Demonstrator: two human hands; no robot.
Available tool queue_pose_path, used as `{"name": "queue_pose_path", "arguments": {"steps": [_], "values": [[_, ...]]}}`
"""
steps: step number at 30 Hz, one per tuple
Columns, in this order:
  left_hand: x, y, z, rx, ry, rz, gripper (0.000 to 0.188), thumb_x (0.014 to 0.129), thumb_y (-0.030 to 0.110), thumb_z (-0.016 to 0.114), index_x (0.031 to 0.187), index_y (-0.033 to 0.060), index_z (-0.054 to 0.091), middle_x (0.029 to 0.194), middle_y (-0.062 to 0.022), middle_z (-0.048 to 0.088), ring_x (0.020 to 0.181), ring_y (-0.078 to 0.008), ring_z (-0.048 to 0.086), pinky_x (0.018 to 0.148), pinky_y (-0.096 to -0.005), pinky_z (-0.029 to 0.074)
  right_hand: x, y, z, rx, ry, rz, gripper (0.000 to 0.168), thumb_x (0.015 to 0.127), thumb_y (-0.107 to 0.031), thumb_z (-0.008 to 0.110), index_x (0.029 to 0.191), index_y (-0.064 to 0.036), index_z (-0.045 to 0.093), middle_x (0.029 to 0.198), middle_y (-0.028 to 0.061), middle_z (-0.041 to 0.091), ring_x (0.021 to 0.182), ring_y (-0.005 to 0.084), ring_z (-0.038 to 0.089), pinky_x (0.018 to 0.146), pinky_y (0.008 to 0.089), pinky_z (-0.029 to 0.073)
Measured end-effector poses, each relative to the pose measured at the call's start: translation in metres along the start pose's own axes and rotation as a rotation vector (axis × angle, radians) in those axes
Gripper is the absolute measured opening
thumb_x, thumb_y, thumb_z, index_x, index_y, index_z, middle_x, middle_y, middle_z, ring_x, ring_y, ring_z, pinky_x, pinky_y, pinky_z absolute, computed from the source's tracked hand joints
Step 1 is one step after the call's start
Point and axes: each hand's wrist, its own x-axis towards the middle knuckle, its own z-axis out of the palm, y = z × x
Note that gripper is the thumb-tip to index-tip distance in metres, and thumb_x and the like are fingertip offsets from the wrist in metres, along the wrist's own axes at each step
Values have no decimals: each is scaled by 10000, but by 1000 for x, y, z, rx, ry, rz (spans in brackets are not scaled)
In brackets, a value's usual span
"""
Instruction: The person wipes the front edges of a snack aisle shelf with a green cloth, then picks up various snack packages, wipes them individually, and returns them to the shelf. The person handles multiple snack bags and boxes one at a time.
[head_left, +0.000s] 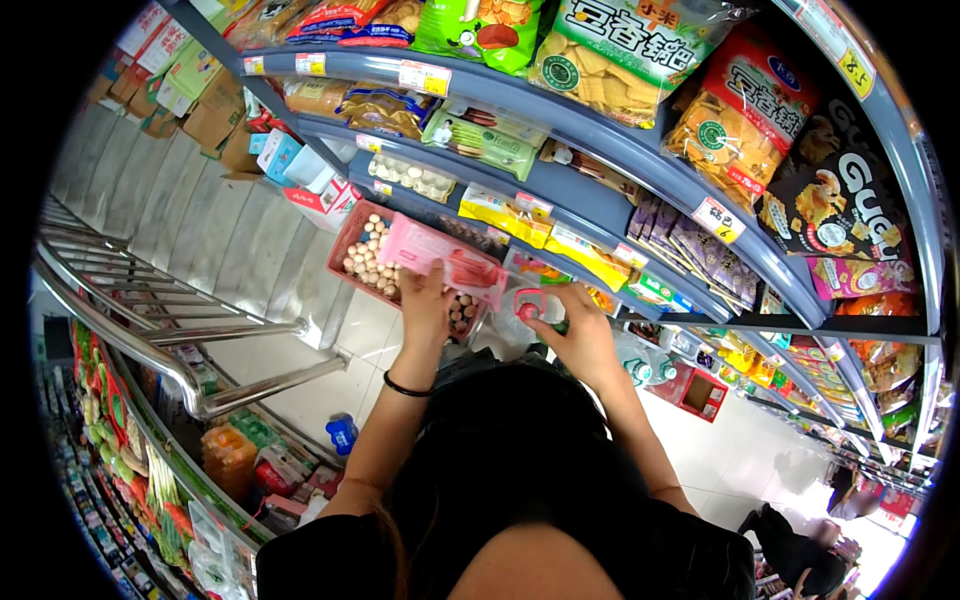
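Observation:
My left hand (425, 301) has its fingers over the near edge of a pink food packet (444, 261) and grips it. The packet lies tilted above a pink plastic crate (339, 251) of loose eggs (370, 259), hiding part of them. My right hand (583, 330) is curled beside a clear plastic jug (501, 324) with a red loop handle (529, 291) and a red cap (528, 310). The thumb is close to the cap. Something green (559, 328) shows under the hand; whether the fingers grip anything is unclear.
Grey store shelves (600, 90) with snack bags curve across the front and right. Yellow packets (504, 214) fill a lower shelf. A steel stair railing (199, 394) and grey steps (225, 217) lie left. Green-capped bottles (637, 367) stand right; a person (799, 547) is at lower right.

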Motion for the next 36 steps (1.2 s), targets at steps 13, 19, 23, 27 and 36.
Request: {"name": "queue_pose_path", "arguments": {"steps": [13, 19, 23, 27, 36], "values": [[-44, -6, 35, 123, -328, -70, 385, 976, 15, 644, 1289, 27, 419, 1315, -183, 570, 1192, -292, 643, 993, -393, 563, 55, 36, -23, -352, -129, -2, 632, 776, -151, 783, 1340, -13, 534, 1227, 261, 641, 963, 443, 695, 825, 493, 584], [-38, 7, 7, 136, -199, -113, 349, 1006, 36, 584, 1321, 14, 434, 1254, -177, 613, 1150, -284, 671, 972, -377, 567, 122, 95, -79, -645, 20, 119, 585, 728, -116, 777, 1271, -3, 593, 1185, 249, 659, 1020, 429, 681, 882, 486, 561], [-36, 13, 3, 142, -180, -99, 347, 1013, 39, 572, 1333, 12, 443, 1255, -169, 605, 1138, -296, 679, 937, -373, 572, 158, 131, -79, -616, -110, 156, 647, 746, -209, 783, 1326, 8, 596, 1259, 278, 658, 1103, 419, 667, 949, 455, 548], [-36, 18, 1, 150, -173, -82, 343, 1019, 46, 566, 1333, 15, 432, 1249, -171, 605, 1134, -301, 682, 924, -365, 572, 170, 147, -57, -604, -45, 88, 695, 752, -251, 788, 1375, -16, 587, 1244, 277, 669, 1115, 416, 665, 980, 443, 541], [-30, 17, -3, 127, -152, -93, 390, 1002, 41, 552, 1352, -21, 393, 1236, -190, 599, 1093, -285, 682, 946, -371, 560, 172, 173, -33, -634, 50, 23, 642, 779, -285, 799, 1352, -53, 627, 1299, 263, 642, 1138, 404, 663, 988, 454, 537]]}}
